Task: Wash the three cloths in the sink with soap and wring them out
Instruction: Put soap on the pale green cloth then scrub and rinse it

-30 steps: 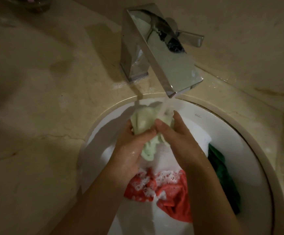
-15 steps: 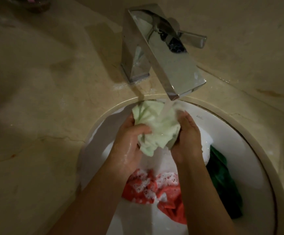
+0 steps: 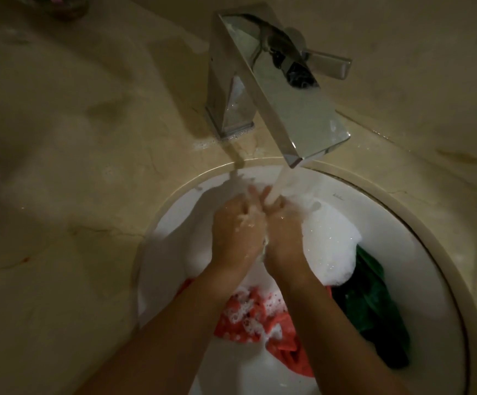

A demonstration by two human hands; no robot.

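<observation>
Hands first: we list our left hand (image 3: 235,232) and right hand (image 3: 284,232) pressed side by side under the faucet (image 3: 285,89), fingers (image 3: 253,195) reaching up toward the running stream (image 3: 281,183). Whether the fingers are clenched on cloth we cannot tell; blur and suds hide what lies between the palms, with only a pale sliver at the seam.

Item, pale cloth: not plainly visible. We judge it bunched between the palms so the water can flush it, but its long axis and direction cannot be read.

Item, red cloth (image 3: 260,317): crumpled in the sink (image 3: 419,252) at the near side, below our forearms, flecked with suds. Its bulk runs from upper left down toward lower right. We take it to be parked there awaiting its turn.

Item, green cloth (image 3: 374,309): draped on the right slope of the basin, long axis running from far to near and slightly rightward. It lies just beside the red cloth.

Item, foam (image 3: 328,238): a white mound right of our right hand, touching the green cloth's upper end.

Item, desk (image 3: 74,195): beige stone surround, wet near the faucet base.

Stage, by our judgement: rinsing one cloth; two remain unwrung.
</observation>
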